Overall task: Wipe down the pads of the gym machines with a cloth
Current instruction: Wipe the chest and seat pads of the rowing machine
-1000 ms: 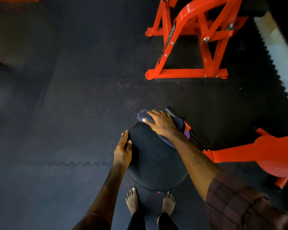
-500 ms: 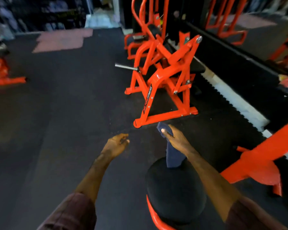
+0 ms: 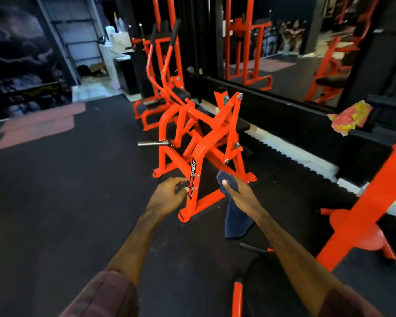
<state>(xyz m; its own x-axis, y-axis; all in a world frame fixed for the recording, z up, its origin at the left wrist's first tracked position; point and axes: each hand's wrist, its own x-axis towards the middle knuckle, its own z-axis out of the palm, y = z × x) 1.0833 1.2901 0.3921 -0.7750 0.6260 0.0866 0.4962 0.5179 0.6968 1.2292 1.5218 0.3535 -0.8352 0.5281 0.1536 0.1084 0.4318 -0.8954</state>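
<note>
Both hands are raised ahead of me, apart: my right hand (image 3: 239, 193) grips the dark blue cloth (image 3: 234, 216), which hangs down from it, while my left hand (image 3: 167, 195) holds nothing, fingers loosely curled. Beyond them stands an orange machine (image 3: 201, 145) on the black floor (image 3: 66, 191).

I look over a dark rubber-mat floor (image 3: 55, 202) with pale pink rectangular patches (image 3: 39, 126) at the far left. A large wall mirror (image 3: 284, 49) lines the right side, a dark mural wall (image 3: 16, 60) the left.
</note>
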